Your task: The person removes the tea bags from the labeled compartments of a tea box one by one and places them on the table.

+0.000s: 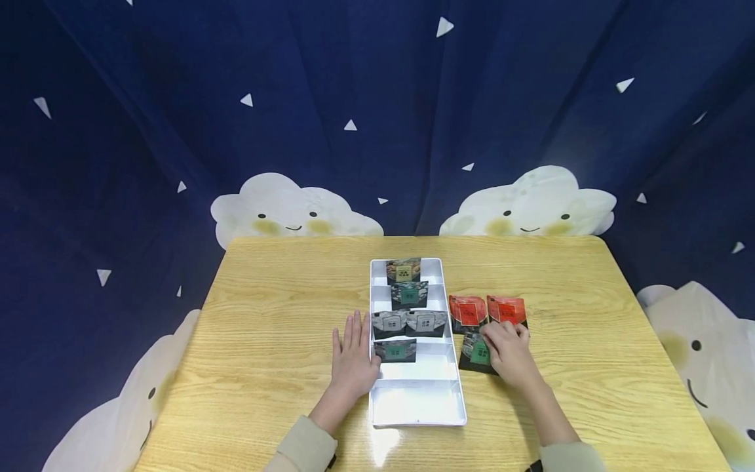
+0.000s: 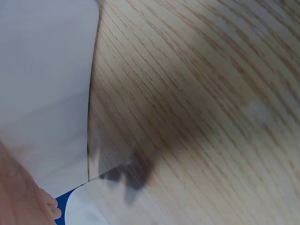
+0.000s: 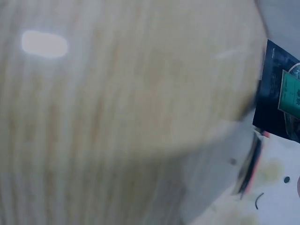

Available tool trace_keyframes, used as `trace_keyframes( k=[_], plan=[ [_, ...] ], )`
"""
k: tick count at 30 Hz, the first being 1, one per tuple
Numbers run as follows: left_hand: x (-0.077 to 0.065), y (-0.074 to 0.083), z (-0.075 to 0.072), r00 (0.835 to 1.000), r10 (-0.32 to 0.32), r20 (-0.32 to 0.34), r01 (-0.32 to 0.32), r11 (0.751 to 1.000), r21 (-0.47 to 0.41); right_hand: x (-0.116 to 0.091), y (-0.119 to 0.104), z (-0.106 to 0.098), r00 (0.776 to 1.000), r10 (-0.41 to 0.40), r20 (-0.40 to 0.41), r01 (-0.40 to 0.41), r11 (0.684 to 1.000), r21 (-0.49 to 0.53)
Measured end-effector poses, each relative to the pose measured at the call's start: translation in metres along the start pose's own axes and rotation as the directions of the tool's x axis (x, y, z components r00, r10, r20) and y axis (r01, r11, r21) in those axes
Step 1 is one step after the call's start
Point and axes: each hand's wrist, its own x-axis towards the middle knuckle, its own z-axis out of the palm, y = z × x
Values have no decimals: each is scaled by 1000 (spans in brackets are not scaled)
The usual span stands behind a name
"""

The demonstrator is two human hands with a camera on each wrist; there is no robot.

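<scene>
In the head view my left hand [image 1: 354,360] rests at the left rim of a white compartment tray [image 1: 419,403], fingers extended. Right of the tray, the curled fingers of my right hand [image 1: 512,354] pinch a black sachet [image 1: 475,356] with a green label, which also shows in the right wrist view [image 3: 274,93]. Two red sachets, one left [image 1: 468,311] and one right [image 1: 506,309], lie just beyond it. Inside the tray are a gold-labelled sachet [image 1: 404,271], two green-labelled ones [image 1: 409,295] and two grey-labelled ones [image 1: 426,322] side by side.
The tray stands on a wooden table [image 1: 283,308], its front compartment nearest me. Behind the table hangs a dark blue curtain [image 1: 377,78] with white clouds and triangles. Bare wood shows on both sides of the tray.
</scene>
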Motion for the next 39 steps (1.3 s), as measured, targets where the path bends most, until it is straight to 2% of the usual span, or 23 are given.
trace_keyframes(
  k=[8, 15, 20, 30, 39],
  plan=[
    [0, 0, -1, 1000, -10, 11, 10, 1000, -8, -5, 0, 26, 999, 37, -26, -40, 991, -128],
    [-1, 0, 1, 1000, -10, 5, 10, 1000, -14, -9, -4, 40, 992, 122, -23, -125, 980, -158],
    [-1, 0, 1, 1000, -15, 9, 16, 1000, -26, -12, -4, 45, 988, 155, -9, -154, 972, -177],
    [-1, 0, 0, 1000, -14, 15, 14, 1000, -20, -17, -7, 51, 986, 158, -46, -164, 971, -176],
    [0, 0, 0, 1000, -13, 11, 13, 1000, -24, -14, -9, 50, 978, 207, -24, -208, 958, -195]
  ],
)
